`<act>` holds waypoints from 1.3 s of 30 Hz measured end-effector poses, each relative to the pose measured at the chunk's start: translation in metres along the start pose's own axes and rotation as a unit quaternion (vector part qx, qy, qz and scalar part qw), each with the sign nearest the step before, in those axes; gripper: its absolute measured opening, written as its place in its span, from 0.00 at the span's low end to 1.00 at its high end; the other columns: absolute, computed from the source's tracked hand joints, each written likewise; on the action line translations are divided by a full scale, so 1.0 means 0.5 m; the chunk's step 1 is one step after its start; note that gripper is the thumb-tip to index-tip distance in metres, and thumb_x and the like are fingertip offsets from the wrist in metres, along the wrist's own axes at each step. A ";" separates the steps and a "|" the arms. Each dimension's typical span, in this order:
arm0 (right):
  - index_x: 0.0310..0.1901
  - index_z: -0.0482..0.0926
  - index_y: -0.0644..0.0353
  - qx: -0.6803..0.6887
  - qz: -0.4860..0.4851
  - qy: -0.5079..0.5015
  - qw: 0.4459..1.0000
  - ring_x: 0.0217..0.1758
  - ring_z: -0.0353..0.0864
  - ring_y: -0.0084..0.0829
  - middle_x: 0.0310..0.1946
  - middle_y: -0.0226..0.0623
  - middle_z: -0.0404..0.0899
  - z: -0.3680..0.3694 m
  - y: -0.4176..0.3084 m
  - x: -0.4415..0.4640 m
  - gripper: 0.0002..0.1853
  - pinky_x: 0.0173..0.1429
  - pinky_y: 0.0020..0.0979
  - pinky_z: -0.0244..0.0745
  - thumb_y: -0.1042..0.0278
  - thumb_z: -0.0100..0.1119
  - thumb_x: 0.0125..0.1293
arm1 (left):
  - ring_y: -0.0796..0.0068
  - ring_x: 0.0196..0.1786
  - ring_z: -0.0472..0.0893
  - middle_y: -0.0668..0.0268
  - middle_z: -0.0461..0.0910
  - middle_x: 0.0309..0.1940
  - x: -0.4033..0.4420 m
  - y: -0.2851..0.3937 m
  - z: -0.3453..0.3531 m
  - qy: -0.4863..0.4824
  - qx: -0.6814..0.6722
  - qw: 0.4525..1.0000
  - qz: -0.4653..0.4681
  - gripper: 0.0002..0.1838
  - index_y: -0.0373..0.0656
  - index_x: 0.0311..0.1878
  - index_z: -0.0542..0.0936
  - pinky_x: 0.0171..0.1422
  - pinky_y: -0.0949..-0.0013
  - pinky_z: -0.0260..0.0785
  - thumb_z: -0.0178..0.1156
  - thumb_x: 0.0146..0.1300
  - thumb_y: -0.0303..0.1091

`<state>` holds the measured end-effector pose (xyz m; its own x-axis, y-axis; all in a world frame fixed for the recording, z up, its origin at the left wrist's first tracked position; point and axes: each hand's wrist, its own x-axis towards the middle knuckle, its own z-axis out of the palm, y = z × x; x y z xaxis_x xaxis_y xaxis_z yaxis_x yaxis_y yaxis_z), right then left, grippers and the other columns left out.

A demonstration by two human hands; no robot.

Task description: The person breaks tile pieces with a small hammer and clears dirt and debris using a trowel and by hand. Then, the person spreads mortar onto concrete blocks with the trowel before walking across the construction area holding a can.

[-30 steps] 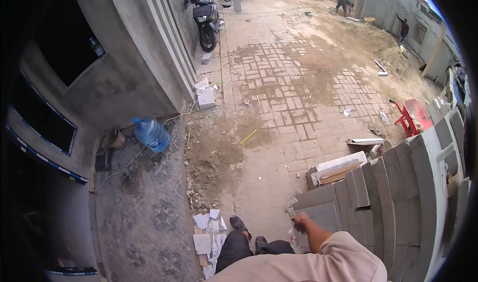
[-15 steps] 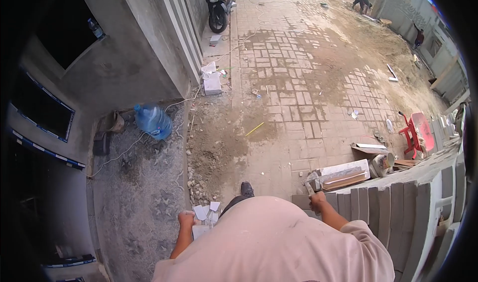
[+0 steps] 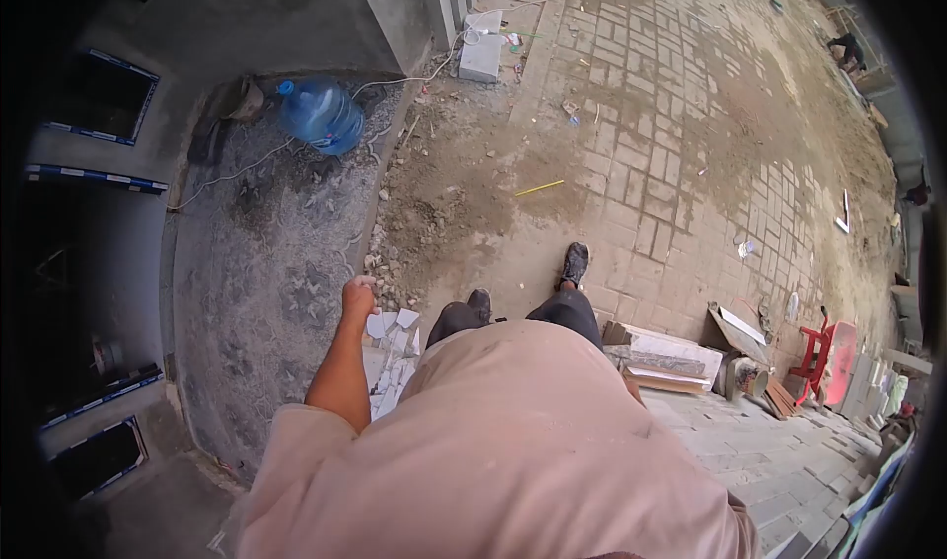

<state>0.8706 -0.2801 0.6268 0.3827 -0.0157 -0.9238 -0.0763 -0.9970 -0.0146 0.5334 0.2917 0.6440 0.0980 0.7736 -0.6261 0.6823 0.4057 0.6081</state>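
Observation:
My left hand (image 3: 359, 290) hangs with its fingers curled, over the edge of the paved strip beside the rubble. Whatever it may hold is hidden. Just below it lie broken white tile pieces (image 3: 395, 340), apart from the hand as far as I can tell. At my other side only a sliver of skin shows past the shirt (image 3: 513, 401), and my right hand is out of sight behind it. Nearest that side is a stack of boards and slabs (image 3: 671, 354).
A blue water jug (image 3: 323, 115) stands by the wall, with a white cable (image 3: 395, 81) running past. Sand and rubble (image 3: 434, 199) border the brick paving (image 3: 641, 164). A yellow strip (image 3: 540, 188) lies there. Right are a red wheelbarrow (image 3: 837, 364) and stacked pavers (image 3: 760, 436). Another person (image 3: 846, 51) bends far off.
My view has turned, and both feet now show. The left hand sits higher in view, still curled. My right hand, earlier gripping a tool handle by the boards, has dropped out of sight.

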 end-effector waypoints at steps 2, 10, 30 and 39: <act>0.46 0.80 0.47 0.040 -0.002 -0.003 0.999 0.48 0.78 0.43 0.44 0.42 0.78 -0.111 -0.051 0.037 0.11 0.48 0.39 0.74 0.57 0.51 0.69 | 0.68 0.16 0.75 0.57 0.78 0.29 -0.017 0.025 0.015 0.007 -0.049 0.998 -0.048 0.18 0.41 0.49 0.82 0.20 0.66 0.72 0.45 0.63 0.20; 0.37 0.74 0.47 -0.058 -0.090 -0.047 0.993 0.33 0.73 0.38 0.32 0.37 0.73 -0.661 -0.399 0.238 0.08 0.35 0.37 0.69 0.55 0.54 0.68 | 0.52 0.34 0.87 0.50 0.84 0.25 -0.154 -0.145 0.336 0.229 -0.122 0.951 -0.168 0.10 0.41 0.31 0.86 0.41 0.56 0.78 0.57 0.55 0.34; 0.23 0.65 0.46 0.054 -0.163 -0.008 0.985 0.09 0.62 0.26 0.11 0.25 0.64 -1.043 -0.870 0.274 0.19 0.13 0.32 0.60 0.52 0.61 0.67 | 0.59 0.36 0.87 0.54 0.86 0.31 -0.338 -0.037 0.724 0.152 -0.254 0.915 -0.275 0.08 0.38 0.34 0.84 0.42 0.58 0.79 0.58 0.60 0.31; 0.25 0.69 0.50 -0.080 -0.108 0.009 0.991 0.13 0.64 0.24 0.13 0.25 0.64 -1.080 -0.844 0.357 0.18 0.16 0.31 0.61 0.52 0.63 0.67 | 0.53 0.40 0.86 0.49 0.84 0.30 -0.009 0.036 0.731 0.154 -0.085 0.982 -0.065 0.11 0.38 0.36 0.85 0.46 0.58 0.78 0.58 0.56 0.33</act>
<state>1.4683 0.0965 0.6745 0.3914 0.1985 -0.8985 0.1547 -0.9768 -0.1484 0.8101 0.1176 0.4793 -0.2228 0.8101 -0.5423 0.5411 0.5655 0.6225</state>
